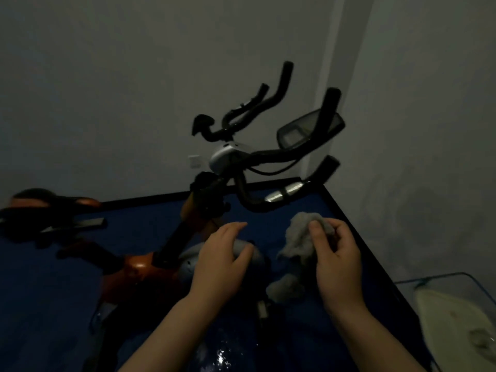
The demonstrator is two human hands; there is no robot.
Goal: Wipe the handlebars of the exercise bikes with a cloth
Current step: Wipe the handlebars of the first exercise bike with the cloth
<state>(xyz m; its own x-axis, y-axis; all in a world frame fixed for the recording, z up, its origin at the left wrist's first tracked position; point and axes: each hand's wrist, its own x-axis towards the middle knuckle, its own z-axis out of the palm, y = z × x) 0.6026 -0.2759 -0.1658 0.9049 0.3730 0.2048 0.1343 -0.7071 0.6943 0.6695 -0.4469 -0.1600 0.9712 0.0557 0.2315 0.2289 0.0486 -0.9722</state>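
Observation:
In dim light an orange and black exercise bike (139,267) stands on a blue mat. Its black handlebars (271,154) branch upward in the middle of the head view, with a near lower bar (257,204) carrying silver sensor bands. My right hand (335,261) grips a crumpled grey cloth (298,242) just below that lower bar; the cloth hangs down, apart from the bar. My left hand (220,260) hovers to the left of the cloth with its fingers loosely spread and nothing in them.
A black console screen (308,130) sits at the handlebars' right. The bike's saddle (48,208) is at far left. The blue mat (53,304) has a black border (375,264) by the grey walls. A clear container with a pale cloth (456,326) sits at bottom right.

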